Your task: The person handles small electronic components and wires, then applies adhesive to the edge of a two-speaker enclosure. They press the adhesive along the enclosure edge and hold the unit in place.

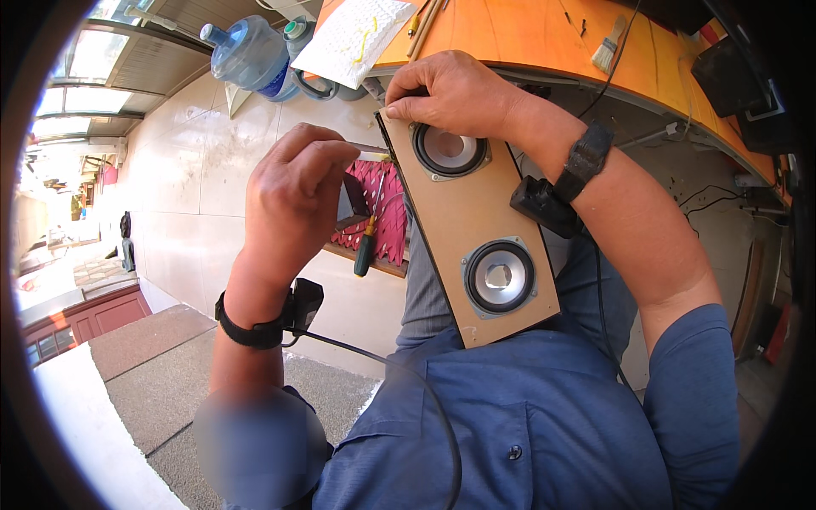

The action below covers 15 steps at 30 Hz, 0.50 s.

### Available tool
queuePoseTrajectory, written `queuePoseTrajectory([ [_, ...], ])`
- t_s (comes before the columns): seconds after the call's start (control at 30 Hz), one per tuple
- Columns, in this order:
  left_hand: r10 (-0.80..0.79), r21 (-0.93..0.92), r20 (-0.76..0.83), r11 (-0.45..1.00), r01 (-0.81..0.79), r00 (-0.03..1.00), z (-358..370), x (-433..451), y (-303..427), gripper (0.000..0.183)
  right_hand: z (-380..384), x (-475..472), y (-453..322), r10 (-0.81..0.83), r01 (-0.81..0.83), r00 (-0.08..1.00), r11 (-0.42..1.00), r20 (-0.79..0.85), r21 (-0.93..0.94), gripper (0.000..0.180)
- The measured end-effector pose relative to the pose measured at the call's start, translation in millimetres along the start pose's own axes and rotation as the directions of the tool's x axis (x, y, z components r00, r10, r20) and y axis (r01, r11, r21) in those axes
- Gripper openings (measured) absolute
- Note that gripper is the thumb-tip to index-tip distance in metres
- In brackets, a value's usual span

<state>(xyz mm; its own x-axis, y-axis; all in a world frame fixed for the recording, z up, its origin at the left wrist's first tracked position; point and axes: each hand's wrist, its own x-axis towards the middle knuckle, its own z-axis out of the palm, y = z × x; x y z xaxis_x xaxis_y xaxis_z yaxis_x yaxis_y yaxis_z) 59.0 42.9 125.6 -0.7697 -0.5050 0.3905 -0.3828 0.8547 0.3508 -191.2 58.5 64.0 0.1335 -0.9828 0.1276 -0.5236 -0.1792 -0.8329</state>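
Observation:
A wooden speaker panel [478, 217] with two round drivers rests across my lap and slopes up towards the bench. Its upper driver [448, 148] is partly covered by my right hand [446, 89], whose thumb and fingers grip the panel's far end. The lower driver [500, 276] is in full view. Between its fingertips, my left hand [299, 166] pinches a slim white stick [373, 155]. The stick's yellowish tip is at the panel's dark left edge. Below it, a screwdriver [364, 248] with a green handle lies on a pink woven cover [389, 220].
An orange workbench [529, 32] carries a paintbrush [609, 46], thin sticks [428, 29] and a white textured sheet [357, 38] with yellow smears. Large water bottles [252, 57] stand on the tiled floor. Cables [440, 408] run from the devices strapped to both wrists.

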Motion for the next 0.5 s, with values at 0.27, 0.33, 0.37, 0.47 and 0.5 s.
queuePoseTrajectory([
  [0.27, -0.268, -0.149, -0.081, 0.956, 0.254, 0.96, 16.2, -12.5, -1.0, 0.01, -0.2, -0.6, -0.9, -0.012, 0.012, 1.0, 0.999, -0.004, -0.031, 0.021],
  [0.33, -0.299, -0.174, -0.088, 0.944, 0.281, 0.95, 22.0, -15.1, -1.3, 0.01, 0.6, -0.9, -0.5, -0.009, 0.009, 1.0, 1.0, -0.006, -0.016, 0.021],
  [0.37, -0.309, -0.184, -0.091, 0.939, 0.289, 0.947, 24.8, -15.6, -1.9, 0.009, 0.9, -1.1, -0.4, -0.019, 0.018, 1.0, 0.999, -0.013, -0.026, 0.021],
  [0.47, -0.322, -0.183, -0.072, 0.935, 0.305, 0.944, 29.4, -18.8, -1.5, 0.009, 0.5, -0.8, 0.6, -0.033, 0.032, 0.999, 0.999, -0.01, -0.037, 0.021],
  [0.5, -0.324, -0.176, -0.059, 0.934, 0.309, 0.944, 29.9, -20.2, -0.9, 0.009, 0.2, -0.3, 0.8, -0.033, 0.033, 0.999, 0.999, -0.01, -0.029, 0.021],
])
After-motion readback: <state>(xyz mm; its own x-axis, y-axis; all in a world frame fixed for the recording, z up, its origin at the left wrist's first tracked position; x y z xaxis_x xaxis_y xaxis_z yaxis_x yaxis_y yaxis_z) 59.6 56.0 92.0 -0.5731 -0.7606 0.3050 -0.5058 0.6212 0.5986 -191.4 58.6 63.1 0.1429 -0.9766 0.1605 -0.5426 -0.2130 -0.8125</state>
